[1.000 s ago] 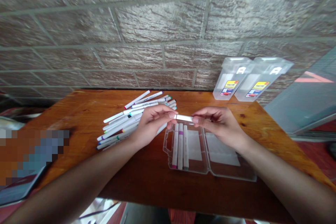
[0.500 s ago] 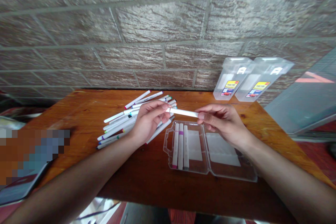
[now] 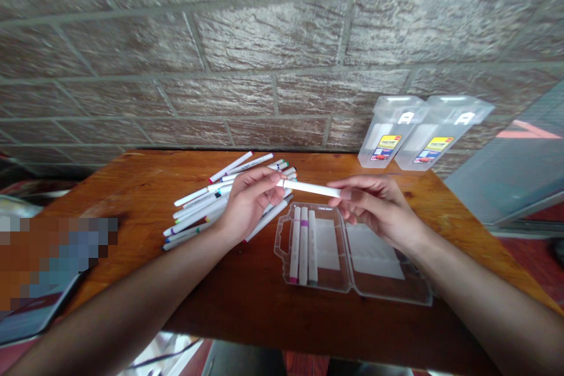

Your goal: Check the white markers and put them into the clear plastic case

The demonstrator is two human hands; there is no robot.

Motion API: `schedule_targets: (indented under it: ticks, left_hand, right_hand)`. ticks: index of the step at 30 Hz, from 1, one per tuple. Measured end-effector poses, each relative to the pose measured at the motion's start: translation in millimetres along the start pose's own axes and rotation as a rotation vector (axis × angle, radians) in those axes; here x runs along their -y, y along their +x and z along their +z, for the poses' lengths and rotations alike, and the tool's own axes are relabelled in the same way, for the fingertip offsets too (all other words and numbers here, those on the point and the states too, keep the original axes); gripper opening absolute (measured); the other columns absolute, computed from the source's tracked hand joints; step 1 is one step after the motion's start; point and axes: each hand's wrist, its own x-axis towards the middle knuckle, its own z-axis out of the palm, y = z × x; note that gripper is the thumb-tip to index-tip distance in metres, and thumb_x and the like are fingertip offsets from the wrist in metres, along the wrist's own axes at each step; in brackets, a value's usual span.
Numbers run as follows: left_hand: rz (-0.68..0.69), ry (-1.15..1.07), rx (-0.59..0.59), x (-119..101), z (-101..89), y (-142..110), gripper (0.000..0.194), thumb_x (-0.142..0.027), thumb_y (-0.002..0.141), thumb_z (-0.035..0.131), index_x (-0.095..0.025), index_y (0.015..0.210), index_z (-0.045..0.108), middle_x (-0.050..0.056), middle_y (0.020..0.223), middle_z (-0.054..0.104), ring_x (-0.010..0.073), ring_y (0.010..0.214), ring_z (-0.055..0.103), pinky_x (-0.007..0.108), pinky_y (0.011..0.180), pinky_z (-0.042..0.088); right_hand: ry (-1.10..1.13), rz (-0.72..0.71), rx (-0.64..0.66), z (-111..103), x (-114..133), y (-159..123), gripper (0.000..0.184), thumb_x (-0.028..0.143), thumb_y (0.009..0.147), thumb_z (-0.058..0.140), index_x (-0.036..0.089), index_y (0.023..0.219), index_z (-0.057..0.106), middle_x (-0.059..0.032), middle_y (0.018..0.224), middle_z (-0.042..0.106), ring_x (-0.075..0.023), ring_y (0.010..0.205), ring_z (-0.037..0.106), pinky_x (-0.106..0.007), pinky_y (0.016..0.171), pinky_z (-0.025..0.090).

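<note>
One white marker (image 3: 312,188) bridges the left grip (image 3: 252,197) and the right grip (image 3: 379,202), each clamped on its own side; an open case (image 3: 351,273) lies below the right. It looks light, stiff, perhaps slippery; pinching near either end seems surest.

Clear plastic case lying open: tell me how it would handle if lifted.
The clear plastic case looks thin, so it is probably light. A hinge line crosses its middle, so it may fold. Three white markers lying inside could slide out.
</note>
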Motion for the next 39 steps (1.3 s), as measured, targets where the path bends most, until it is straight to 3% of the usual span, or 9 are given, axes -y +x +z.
schedule_targets:
  ticks: [11, 21, 31, 39]
  left_hand:
    - [0.001, -0.028, 0.011, 1.2, -1.8, 0.6, 0.012, -0.024, 0.076, 0.085, -0.014, 0.077, 0.079, 0.003, 0.066, 0.068, 0.0087, 0.054, 0.052, 0.024, 0.057, 0.044]
    - [-0.003, -0.016, 0.007, 1.2, -2.4, 0.9, 0.014, -0.026, 0.074, 0.086, -0.015, 0.077, 0.079, 0.002, 0.066, 0.068, 0.0091, 0.054, 0.052, 0.024, 0.056, 0.043]
    - [-0.008, -0.018, 0.000, 0.0, 0.4, 0.9, 0.018, -0.027, 0.072, 0.088, -0.013, 0.077, 0.079, 0.003, 0.066, 0.069, 0.0082, 0.054, 0.053, 0.021, 0.055, 0.044]
    - [0.047, 0.097, 0.030, 4.0, -3.8, 1.3, 0.019, -0.034, 0.080, 0.086, -0.016, 0.085, 0.083, 0.004, 0.068, 0.072, 0.0100, 0.057, 0.056, 0.022, 0.055, 0.042]
  right_hand:
    - [0.020, 0.016, 0.023, -1.6, 0.1, -0.6, 0.028, 0.039, 0.081, 0.089, 0.024, 0.104, 0.088, -0.0070, 0.083, 0.083, -0.0128, 0.056, 0.066, -0.023, 0.047, 0.054]
    - [0.031, 0.020, 0.015, 1.3, 1.7, -0.7, 0.024, 0.029, 0.078, 0.087, 0.024, 0.102, 0.088, -0.0067, 0.081, 0.083, -0.0141, 0.055, 0.066, -0.025, 0.047, 0.055]
    - [0.019, 0.032, -0.014, -0.9, 0.9, -0.5, 0.026, 0.031, 0.079, 0.087, 0.022, 0.103, 0.087, -0.0077, 0.082, 0.083, -0.0146, 0.056, 0.068, -0.026, 0.048, 0.057]
    - [-0.034, -0.063, -0.075, -2.3, -3.0, 3.2, 0.016, 0.030, 0.086, 0.083, 0.024, 0.100, 0.087, -0.0066, 0.083, 0.084, -0.0141, 0.058, 0.071, -0.025, 0.050, 0.059]
